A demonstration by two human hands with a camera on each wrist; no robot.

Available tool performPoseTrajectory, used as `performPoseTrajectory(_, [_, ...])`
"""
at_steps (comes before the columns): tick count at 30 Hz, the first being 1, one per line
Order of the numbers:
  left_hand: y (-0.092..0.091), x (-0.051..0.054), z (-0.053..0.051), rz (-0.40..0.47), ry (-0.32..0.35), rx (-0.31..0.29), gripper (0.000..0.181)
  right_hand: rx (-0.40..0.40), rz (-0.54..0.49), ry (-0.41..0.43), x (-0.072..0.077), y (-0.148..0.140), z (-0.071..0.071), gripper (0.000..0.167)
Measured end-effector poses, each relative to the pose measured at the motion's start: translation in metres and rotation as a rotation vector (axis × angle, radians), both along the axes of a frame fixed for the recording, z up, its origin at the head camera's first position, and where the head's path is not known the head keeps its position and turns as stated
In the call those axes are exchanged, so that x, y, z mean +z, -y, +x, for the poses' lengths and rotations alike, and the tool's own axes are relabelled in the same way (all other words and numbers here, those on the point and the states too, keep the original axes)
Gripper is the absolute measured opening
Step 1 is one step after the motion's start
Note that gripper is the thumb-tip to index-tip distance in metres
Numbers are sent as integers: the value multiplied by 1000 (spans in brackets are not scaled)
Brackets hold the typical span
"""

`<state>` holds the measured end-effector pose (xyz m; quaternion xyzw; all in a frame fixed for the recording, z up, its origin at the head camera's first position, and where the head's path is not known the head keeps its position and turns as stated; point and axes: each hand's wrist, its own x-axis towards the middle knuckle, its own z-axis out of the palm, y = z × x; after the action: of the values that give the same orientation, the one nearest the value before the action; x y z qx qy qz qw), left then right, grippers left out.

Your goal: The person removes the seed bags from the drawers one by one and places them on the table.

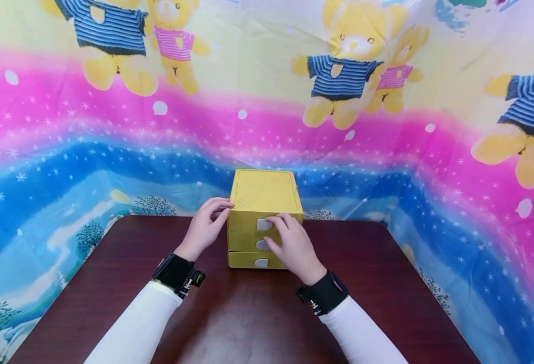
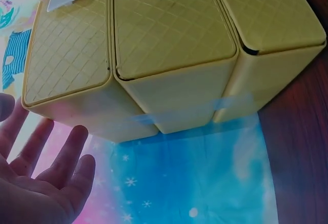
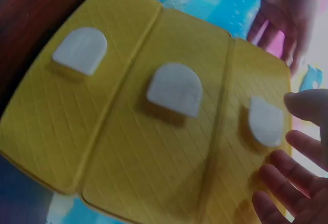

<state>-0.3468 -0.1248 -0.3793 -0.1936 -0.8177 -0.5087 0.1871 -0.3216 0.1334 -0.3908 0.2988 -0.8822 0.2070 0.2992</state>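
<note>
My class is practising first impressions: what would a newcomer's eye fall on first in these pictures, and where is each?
Probably the teddy-bear backdrop, whose pink and blue bands stretch behind the dark table. Next, the yellow three-drawer box toward the table's far side. Then the left hand at the box's upper left edge, and the right hand at its front, close to the top white handle.

Bear-printed cloth (image 1: 244, 71) in yellow, pink and blue hangs behind and beside a glossy reddish-brown table (image 1: 249, 328).
</note>
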Motion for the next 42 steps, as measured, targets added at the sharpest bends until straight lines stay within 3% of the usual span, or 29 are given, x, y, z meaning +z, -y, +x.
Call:
performPoseTrajectory(4, [-3, 1, -3, 35, 15, 4, 22, -32, 2, 36, -4, 6, -2, 44])
performPoseTrajectory(11, [-3, 2, -8, 99, 48, 5, 19, -45, -68, -48, -7, 14, -9, 29])
performPoseTrajectory(17, [-2, 4, -10, 97, 57, 10, 18, -49, -101, -100, -6, 16, -10, 17])
performPoseTrajectory(24, [-2, 4, -9, 97, 61, 14, 17, -34, -117, -98, -3, 16, -9, 12])
performPoseTrajectory(32, [1, 5, -10, 96, 80, 0, 18, -46, -110, -99, -2, 15, -4, 13])
performPoseTrajectory(42, [3, 4, -9, 88, 98, -16, 21, -29, -87, -51, -1, 13, 13, 16])
